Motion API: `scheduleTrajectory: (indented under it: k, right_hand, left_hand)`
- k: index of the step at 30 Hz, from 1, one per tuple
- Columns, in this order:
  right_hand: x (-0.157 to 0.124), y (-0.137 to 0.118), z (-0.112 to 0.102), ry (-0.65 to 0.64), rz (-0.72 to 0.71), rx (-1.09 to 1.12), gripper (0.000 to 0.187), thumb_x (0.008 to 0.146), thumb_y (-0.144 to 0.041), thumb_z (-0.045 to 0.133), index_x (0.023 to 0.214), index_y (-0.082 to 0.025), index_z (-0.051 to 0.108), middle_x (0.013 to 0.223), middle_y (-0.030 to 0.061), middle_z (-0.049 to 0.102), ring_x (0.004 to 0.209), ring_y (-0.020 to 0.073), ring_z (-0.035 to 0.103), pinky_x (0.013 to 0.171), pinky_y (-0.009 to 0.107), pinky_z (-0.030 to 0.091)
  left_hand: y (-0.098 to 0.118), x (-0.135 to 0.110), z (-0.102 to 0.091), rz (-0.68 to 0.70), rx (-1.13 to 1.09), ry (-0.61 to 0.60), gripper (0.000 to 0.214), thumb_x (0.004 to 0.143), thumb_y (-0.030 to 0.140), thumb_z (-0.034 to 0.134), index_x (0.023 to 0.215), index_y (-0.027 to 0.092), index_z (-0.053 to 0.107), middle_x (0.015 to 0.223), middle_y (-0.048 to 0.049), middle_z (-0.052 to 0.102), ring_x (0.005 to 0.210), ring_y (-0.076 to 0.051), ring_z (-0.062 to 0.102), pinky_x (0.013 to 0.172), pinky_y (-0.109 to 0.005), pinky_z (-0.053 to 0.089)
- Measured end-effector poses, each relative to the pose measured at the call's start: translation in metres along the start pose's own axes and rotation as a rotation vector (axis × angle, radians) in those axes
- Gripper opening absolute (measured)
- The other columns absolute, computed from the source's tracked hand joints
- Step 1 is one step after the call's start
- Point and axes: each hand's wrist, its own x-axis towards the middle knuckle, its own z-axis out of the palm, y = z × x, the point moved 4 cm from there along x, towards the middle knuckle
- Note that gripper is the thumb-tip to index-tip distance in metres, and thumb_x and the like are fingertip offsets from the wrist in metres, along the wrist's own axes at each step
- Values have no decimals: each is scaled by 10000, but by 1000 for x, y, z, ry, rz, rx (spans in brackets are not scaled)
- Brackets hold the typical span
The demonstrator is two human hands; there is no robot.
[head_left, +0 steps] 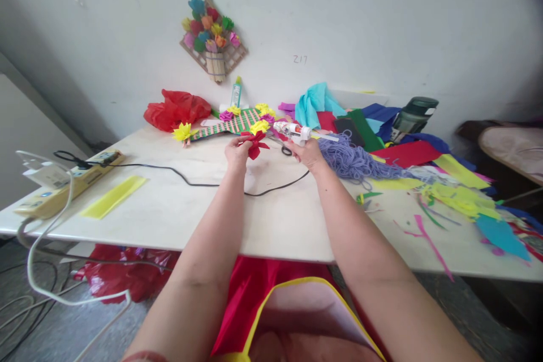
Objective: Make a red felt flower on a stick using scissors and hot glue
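Note:
My left hand [237,151] is closed on a red paper flower [253,142], held just above the table. My right hand [307,153] grips a white glue gun [293,130] whose nozzle points left toward the flower. Just behind them lies a green and pink woven mat [231,124] carrying yellow and pink paper flowers [259,126]. The gun's black cord [212,184] runs left across the table to a power strip [63,189].
A purple yarn bundle [352,159] and several coloured paper sheets [424,154] and scraps cover the table's right side. A red plastic bag [176,108], glue bottle [236,92], yellow strip [113,197], scissors [68,156] and dark bottle [413,116] lie around. A flower decoration [213,37] hangs on the wall.

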Motion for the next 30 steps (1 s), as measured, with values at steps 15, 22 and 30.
scheduleTrajectory:
  k: [15,22,30]
  right_hand:
    - [-1,12,6,-81,27,-702,464,865,-241,620,1328,-228,646,1267,94,720,1170,262,664,969,344,509]
    - [-4,19,35,-262,-148,-808,491,898,-177,616,1388,-184,616,1367,120,645,1213,231,623,1058,319,466]
    - [-14,10,61,-335,-258,-977,403,965,-237,555,1351,-169,651,1296,143,669,1201,244,599,1051,338,443]
  left_hand:
    - [9,10,-8,152,-221,-5,347,514,256,786,833,174,676,805,-35,711,754,-197,700,696,-339,590]
    - [11,8,-5,168,-215,-57,347,521,273,803,833,189,677,819,-34,712,776,-194,696,714,-339,585]
    - [6,-1,9,156,-163,-188,377,503,293,828,836,178,692,786,-32,715,743,-194,704,685,-313,562]
